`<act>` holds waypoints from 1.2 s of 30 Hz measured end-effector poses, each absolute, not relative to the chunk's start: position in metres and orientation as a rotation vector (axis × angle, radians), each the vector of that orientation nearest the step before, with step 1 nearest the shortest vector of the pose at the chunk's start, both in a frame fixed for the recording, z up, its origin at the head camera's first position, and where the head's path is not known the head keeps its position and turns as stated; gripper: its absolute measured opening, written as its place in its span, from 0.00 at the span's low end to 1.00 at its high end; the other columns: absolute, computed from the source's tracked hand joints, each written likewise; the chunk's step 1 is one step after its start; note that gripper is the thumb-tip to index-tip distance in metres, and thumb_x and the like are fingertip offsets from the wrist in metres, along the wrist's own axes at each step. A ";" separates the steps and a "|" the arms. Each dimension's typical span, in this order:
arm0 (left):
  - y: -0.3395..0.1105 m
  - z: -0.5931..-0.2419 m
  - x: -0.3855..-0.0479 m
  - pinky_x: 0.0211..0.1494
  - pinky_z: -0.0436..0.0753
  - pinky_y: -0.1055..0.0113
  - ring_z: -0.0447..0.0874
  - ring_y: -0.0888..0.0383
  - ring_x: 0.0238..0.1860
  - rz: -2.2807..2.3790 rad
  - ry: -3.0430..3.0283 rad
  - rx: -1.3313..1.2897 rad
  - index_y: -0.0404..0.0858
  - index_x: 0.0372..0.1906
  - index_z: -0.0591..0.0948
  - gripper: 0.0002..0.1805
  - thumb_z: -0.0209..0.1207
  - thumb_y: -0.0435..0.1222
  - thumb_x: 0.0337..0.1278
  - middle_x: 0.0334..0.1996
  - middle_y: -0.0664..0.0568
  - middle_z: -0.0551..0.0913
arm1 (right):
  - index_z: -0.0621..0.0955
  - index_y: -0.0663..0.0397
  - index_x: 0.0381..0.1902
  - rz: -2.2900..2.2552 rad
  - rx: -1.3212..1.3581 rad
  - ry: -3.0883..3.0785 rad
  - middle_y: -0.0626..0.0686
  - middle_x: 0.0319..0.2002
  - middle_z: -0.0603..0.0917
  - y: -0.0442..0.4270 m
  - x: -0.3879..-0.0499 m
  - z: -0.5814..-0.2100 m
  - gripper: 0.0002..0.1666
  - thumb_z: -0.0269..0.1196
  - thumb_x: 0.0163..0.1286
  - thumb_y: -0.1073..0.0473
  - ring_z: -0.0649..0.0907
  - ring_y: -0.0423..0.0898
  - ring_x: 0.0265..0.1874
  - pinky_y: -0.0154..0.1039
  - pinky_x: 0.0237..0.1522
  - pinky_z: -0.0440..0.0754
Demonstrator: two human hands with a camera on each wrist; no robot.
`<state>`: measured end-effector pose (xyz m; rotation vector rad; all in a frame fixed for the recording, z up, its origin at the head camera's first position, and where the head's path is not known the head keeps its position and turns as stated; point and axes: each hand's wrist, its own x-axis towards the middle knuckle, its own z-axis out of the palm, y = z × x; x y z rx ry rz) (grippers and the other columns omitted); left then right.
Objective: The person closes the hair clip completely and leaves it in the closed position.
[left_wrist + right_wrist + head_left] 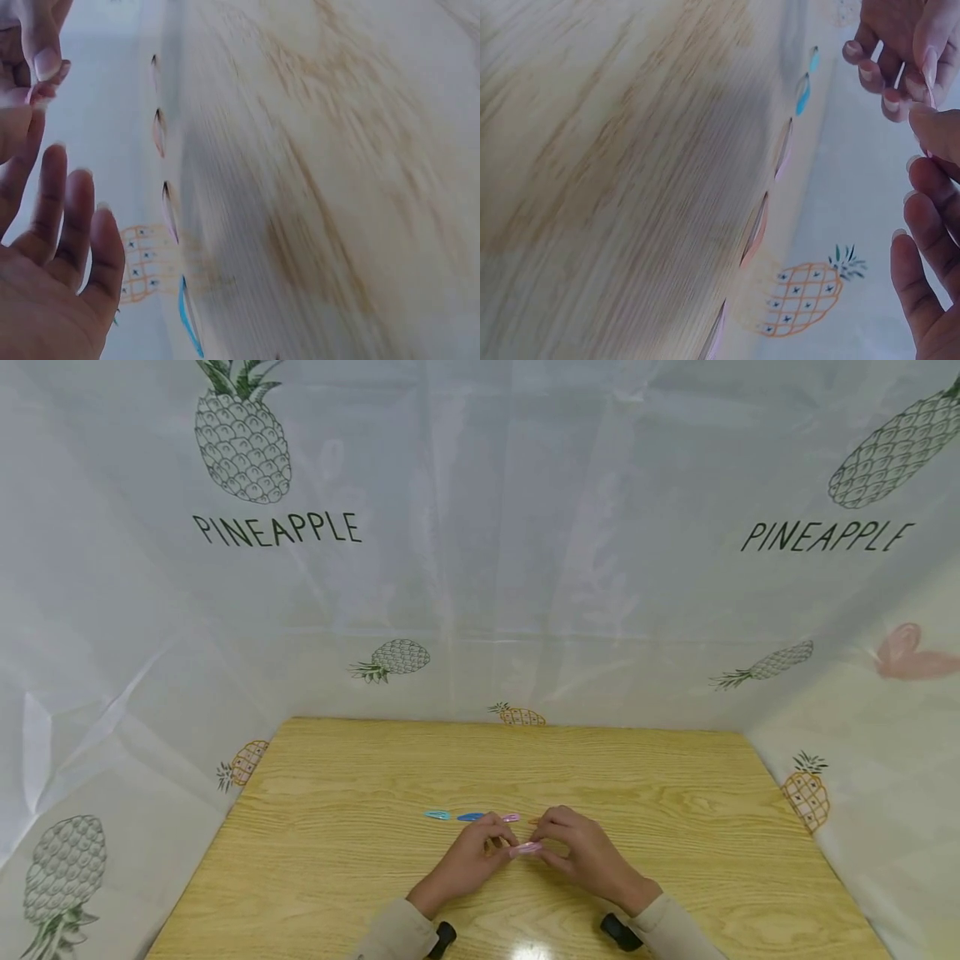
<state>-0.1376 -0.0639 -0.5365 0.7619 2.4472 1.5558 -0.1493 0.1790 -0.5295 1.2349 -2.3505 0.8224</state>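
Note:
A pink snap hair clip [529, 847] is held just above the table between both hands. My left hand [468, 860] pinches its left end with thumb and index finger; the other fingers are loosely bent, as the left wrist view shows. Thumb and fingertips of my right hand [588, 853] pinch the right end. Beyond the hands lies a row of hair clips: a teal one [438, 815], a blue one [470, 817], a pink one [511, 817] and an orange one [754, 229]. Another pinkish clip [715, 334], hidden by the right hand in the head view, ends the row.
The wood-grain table [337, 860] is surrounded at the back and sides by a pale sheet [480, 568] printed with pineapples. Black wrist straps [621, 932] show beside the beige sleeves [675, 931]. A bright glare spot lies near the table's front edge.

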 end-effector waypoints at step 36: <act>0.048 -0.547 -0.169 0.57 0.77 0.69 0.78 0.64 0.48 0.572 3.181 1.161 0.56 0.44 0.91 0.06 0.69 0.49 0.68 0.47 0.64 0.82 | 0.89 0.50 0.38 0.772 0.913 -2.461 0.43 0.39 0.85 0.271 -0.155 -0.553 0.21 0.81 0.50 0.75 0.85 0.40 0.38 0.38 0.39 0.87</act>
